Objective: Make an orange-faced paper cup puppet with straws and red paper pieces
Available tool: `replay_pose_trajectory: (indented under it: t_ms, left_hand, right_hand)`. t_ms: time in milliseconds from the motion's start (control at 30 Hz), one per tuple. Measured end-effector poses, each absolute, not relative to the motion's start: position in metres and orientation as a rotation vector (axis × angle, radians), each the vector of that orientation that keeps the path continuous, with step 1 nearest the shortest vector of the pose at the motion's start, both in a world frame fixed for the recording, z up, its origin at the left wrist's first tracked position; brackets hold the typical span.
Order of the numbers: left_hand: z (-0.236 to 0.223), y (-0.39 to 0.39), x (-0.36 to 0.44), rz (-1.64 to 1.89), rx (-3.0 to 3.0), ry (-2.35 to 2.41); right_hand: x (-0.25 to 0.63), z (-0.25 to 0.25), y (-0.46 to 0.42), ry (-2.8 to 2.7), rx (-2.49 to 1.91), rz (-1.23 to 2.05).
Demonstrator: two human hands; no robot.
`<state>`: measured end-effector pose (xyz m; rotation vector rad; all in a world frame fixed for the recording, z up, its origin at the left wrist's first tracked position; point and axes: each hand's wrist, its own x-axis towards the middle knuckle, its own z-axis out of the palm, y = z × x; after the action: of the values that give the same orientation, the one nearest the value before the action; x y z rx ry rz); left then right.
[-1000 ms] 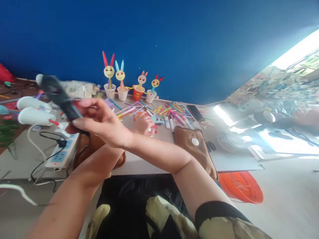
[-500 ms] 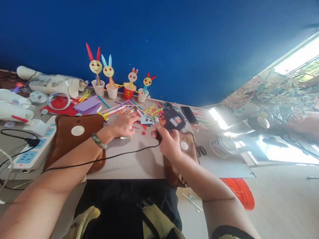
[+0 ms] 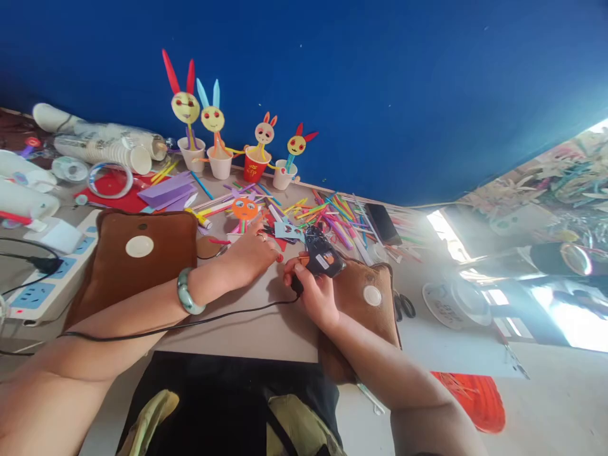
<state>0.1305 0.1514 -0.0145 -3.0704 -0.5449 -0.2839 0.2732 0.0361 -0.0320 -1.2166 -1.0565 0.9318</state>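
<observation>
Black and corded, the glue gun [image 3: 322, 254] sits at frame centre in the right hand [image 3: 313, 292], fingers curled round its grip; its pale label is unreadable. The left hand [image 3: 251, 252] rests loosely curled, palm down, just beside it, holding nothing visible, below an orange paper face [image 3: 244, 208].

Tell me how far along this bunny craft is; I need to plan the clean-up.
Done: four bunny figures stand finished in cups along the blue wall. In hand: the right hand grips a black glue gun, while the left hand rests by an orange face piece on the table. Left: that face is not yet in a cup, and many coloured sticks lie loose.
</observation>
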Motion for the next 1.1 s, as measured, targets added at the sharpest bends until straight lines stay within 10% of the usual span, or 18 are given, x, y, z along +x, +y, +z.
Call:
replay_pose_trajectory:
  t_ms: [1100]
  left_hand:
    - [-0.034,0.131,0.164,-0.038,-3.015,-0.39]
  right_hand:
    - [0.282,-0.034,0.042,-1.097,-1.298,0.687]
